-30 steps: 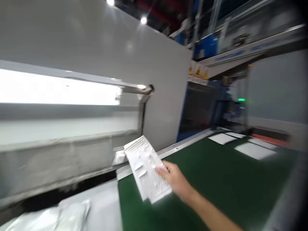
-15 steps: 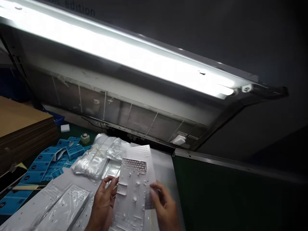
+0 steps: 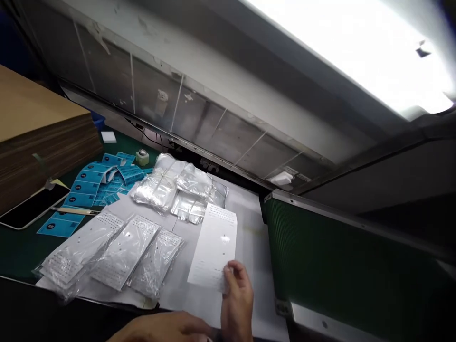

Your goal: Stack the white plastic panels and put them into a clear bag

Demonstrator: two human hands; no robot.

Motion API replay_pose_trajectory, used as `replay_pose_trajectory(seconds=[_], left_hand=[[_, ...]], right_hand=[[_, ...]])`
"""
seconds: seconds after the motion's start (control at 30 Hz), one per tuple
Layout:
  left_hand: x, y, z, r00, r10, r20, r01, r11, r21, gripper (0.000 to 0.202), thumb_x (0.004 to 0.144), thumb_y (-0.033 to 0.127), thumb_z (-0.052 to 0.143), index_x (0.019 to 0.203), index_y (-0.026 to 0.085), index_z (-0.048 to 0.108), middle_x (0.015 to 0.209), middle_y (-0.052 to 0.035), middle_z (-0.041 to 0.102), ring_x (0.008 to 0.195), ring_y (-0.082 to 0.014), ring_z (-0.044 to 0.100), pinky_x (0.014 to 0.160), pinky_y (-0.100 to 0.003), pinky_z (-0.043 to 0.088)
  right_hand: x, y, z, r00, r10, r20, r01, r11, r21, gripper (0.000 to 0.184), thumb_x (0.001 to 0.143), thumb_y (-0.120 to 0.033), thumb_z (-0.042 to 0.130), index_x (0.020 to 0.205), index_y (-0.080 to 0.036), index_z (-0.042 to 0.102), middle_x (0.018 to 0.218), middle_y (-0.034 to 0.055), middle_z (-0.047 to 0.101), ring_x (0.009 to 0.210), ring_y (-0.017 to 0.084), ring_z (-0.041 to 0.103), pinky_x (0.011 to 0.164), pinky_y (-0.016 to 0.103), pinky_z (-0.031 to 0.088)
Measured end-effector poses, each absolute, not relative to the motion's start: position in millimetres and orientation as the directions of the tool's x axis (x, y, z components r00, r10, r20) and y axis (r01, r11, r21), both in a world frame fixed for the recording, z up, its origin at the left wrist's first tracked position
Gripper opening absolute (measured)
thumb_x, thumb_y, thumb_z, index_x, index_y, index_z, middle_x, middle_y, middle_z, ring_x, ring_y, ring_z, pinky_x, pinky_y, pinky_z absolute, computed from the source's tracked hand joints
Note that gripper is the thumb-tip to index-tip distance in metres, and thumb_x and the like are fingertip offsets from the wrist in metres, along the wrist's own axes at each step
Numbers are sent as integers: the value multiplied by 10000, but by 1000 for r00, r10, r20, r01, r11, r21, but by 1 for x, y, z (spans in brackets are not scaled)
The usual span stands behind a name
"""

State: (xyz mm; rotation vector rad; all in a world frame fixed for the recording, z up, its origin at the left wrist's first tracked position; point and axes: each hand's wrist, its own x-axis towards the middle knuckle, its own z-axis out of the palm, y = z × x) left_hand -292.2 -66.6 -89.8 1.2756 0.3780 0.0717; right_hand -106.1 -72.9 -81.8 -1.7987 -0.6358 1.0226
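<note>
A flat white plastic panel (image 3: pixel 215 244) with rows of small slots at its ends and a few small holes down the middle is tilted above the white-covered bench. My right hand (image 3: pixel 238 297) is closed on its lower right edge, thumb and fingers pinching it. At the bottom edge of the view lies my left hand (image 3: pixel 166 327), its fingertips partly cut off and low, close to my right wrist; whether it holds anything is hidden. Left of the panel, similar slotted panels in clear bags (image 3: pixel 124 251) lie side by side.
Bundles of clear plastic bags (image 3: pixel 160 183) lie behind the panel. To the left are blue label strips (image 3: pixel 85 185), a cutter knife (image 3: pixel 75 210), a phone (image 3: pixel 33 206), a small jar (image 3: pixel 142 157) and a cardboard stack (image 3: pixel 42 137). A green conveyor belt (image 3: pixel 342 266) runs at right.
The ribbed panel between my hands has gone from view. My left hand has dropped to the bottom edge; my right hand keeps the white panel. The view has turned down and left.
</note>
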Motion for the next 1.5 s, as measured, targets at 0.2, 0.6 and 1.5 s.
replay_pose_trajectory(seconds=[0.2,0.6,1.5], left_hand=[[-286,-52,-92,932,169,-322,324,15,946,551,767,449,594,1301,350,500,1244,-4,517,1089,-269,514,867,-322,396],[-257,-4,-137,550,815,-181,327,-11,945,530,911,536,353,934,113,669,857,-63,615,695,-141,552,604,-237,386],[-296,-17,-88,848,491,-201,-492,869,49,680,916,595,313,1284,43,466,1071,-167,556,1127,-286,483,951,-374,345]], right_hand=[[-38,-76,-65,510,805,-303,74,-392,-917,838,644,-582,545,1337,-183,295,1289,77,329,1048,-42,462,856,15,428],[69,-109,-14,350,901,-255,363,-382,-850,812,700,-478,532,1397,-119,325,1268,134,339,1082,-15,466,901,29,456],[-99,0,-33,-184,980,-75,649,64,-758,611,795,-565,329,1284,-229,475,1314,23,295,1281,8,261,1188,181,258]])
